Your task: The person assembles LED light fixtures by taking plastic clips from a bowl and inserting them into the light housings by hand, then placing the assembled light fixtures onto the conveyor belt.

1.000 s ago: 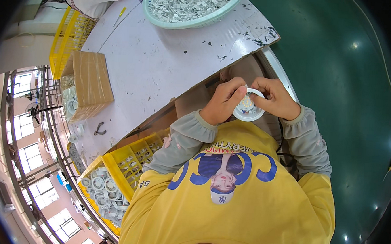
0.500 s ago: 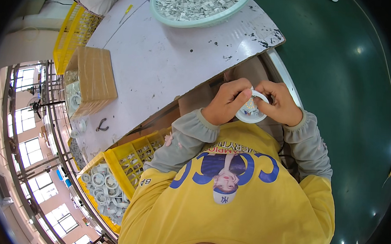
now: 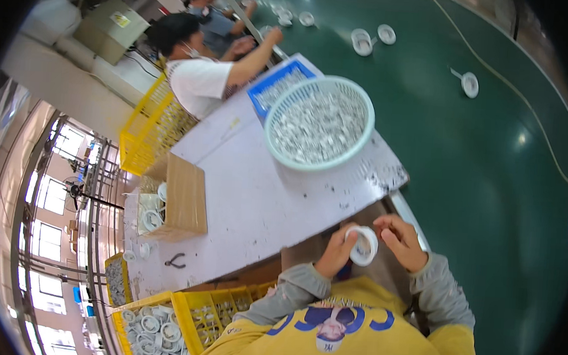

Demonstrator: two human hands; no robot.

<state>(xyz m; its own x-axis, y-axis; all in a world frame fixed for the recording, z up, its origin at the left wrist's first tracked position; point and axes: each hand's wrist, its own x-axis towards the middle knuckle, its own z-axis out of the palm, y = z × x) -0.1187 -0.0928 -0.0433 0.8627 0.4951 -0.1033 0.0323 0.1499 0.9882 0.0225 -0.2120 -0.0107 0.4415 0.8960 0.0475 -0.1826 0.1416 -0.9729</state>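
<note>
My left hand (image 3: 336,252) is closed on a white round lamp housing (image 3: 362,247), thumb at its rim, above my lap near the table's front edge. The housing is tilted, its ring facing up. Just to its right is my right hand (image 3: 403,242), apart from the housing, with fingers loosely bent and spread and nothing visible in them. Both hands are slightly blurred.
A light green basket (image 3: 367,140) and a blue tray (image 3: 258,102) of small white parts stand on the white table (image 3: 243,207). Left are a cardboard box (image 3: 188,198), pliers (image 3: 176,261) and yellow crates (image 3: 184,321). Lamp parts (image 3: 470,85) lie on the green conveyor (image 3: 465,188). Two people work beyond.
My right hand has let go of the lamp housing and moved off to the right. My left hand keeps it, now tilted. The view has shifted up, bringing two people and conveyor parts into sight.
</note>
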